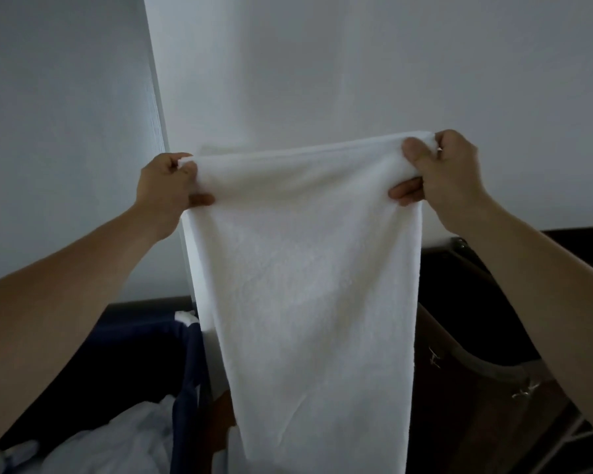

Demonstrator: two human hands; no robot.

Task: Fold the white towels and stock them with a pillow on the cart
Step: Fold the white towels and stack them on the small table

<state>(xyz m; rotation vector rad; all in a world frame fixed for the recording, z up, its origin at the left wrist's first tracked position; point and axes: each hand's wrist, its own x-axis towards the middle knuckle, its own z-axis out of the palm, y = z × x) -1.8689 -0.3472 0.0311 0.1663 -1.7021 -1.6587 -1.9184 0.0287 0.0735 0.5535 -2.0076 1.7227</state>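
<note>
Hanging full length through the centre of the frame: one white towel (302, 285), held up by its top edge before a pale wall (322, 63). Left hand (166, 186), centre left: fingers curled round the towel's upper left corner, thumb pressed on the front face. Right hand (439, 172), centre right: thumb and fingers pinching the upper right corner. Top edge stretched between both hands, slightly sagging. Lower left of frame: dark blue bin (144, 354) holding rumpled white linen (117, 439). Lower right: dark wooden furniture (476, 388) with metal fittings.
</note>
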